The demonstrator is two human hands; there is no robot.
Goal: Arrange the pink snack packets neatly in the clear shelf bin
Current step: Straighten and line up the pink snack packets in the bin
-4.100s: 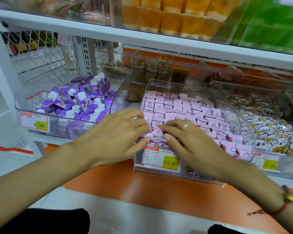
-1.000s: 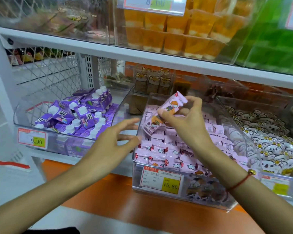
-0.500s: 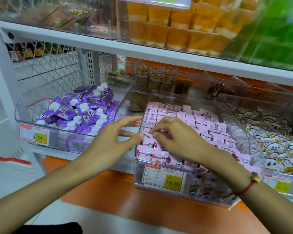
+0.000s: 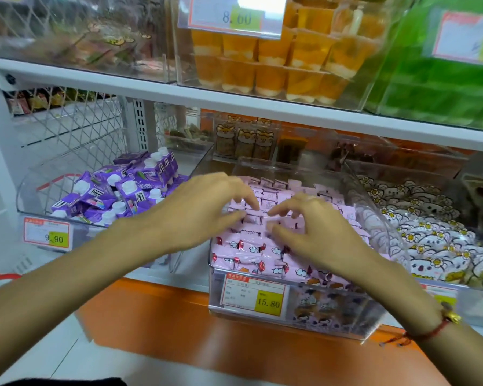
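Note:
Several pink snack packets fill the clear shelf bin, in rows at the back and lying flat at the front. A price label reading 15.80 is on the bin's front. My left hand reaches in from the left, its fingers spread and the tips touching the middle rows. My right hand is over the bin's centre, fingers bent, with the forefinger and thumb tips pressing on packets. Neither hand lifts a packet. The packets under both palms are hidden.
A clear bin of purple drink cartons stands to the left, and a bin of white flower-print packets to the right. The white upper shelf carries orange jelly cups. An orange ledge runs below the bins.
One second ago my right hand held a pink packet up above the bin; it then lowered it among the others. My left hand has moved right, onto the packets.

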